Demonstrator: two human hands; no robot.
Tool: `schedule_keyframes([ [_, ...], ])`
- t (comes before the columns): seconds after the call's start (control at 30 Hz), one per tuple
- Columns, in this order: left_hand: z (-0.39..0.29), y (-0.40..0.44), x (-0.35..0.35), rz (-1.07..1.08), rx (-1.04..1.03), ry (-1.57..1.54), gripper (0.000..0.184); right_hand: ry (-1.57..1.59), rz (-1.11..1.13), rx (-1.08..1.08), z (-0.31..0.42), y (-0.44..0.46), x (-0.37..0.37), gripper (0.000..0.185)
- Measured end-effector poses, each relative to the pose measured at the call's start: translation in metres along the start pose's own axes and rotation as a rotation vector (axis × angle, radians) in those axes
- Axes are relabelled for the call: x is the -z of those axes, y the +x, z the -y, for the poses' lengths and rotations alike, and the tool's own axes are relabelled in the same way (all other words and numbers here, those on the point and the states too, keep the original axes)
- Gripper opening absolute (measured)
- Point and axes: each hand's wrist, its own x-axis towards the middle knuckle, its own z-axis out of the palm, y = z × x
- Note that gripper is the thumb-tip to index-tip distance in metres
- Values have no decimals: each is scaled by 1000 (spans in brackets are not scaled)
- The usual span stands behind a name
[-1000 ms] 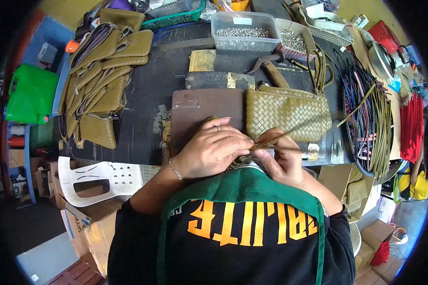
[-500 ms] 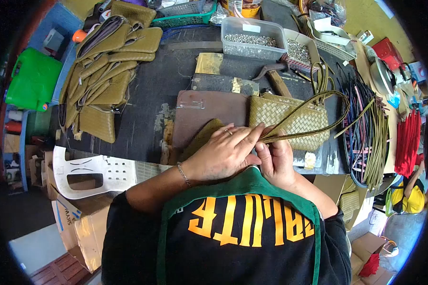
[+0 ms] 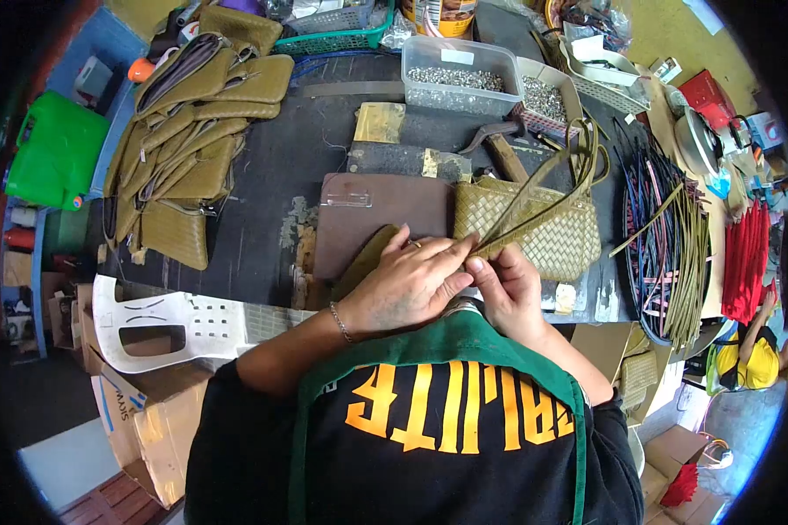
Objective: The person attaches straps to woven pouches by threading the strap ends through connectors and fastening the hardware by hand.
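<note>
My left hand (image 3: pixel 407 278) is closed on the end of an olive strap (image 3: pixel 534 219), with an olive piece (image 3: pixel 369 255) partly under its fingers. Thumb and fingers of my right hand (image 3: pixel 508 287) pinch the same strap, close to my left fingertips. The strap's loop rises to the upper right across a woven olive pouch (image 3: pixel 530 227), which lies flat on the table. Left of the pouch is a brown board (image 3: pixel 376 214) with a small clear item on it. What exactly lies between my fingertips is hidden.
Olive pouches (image 3: pixel 193 149) are piled at left. A hammer (image 3: pixel 503 153) lies behind the woven pouch, before a clear tub (image 3: pixel 460 79) of metal pieces. Bundled straps (image 3: pixel 674 254) lie at right. A white chair (image 3: pixel 162 328) stands front left; a person in yellow (image 3: pixel 749 363) is far right.
The strap's loop has swung from the right to a more upright position over the pouch. Both hands stay together at nearly the same place, still holding the strap.
</note>
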Motion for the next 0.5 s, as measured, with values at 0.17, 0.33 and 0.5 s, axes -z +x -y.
schedule_keyframes([
  [0.17,2,7,12,29,50,-236,19,-3,181,87,2,3,19,28],
  [0.33,9,11,10,-7,-39,-273,16,598,200,-153,15,11,18,32],
  [0.5,0,9,17,58,84,-296,15,766,155,-161,10,12,11,17],
])
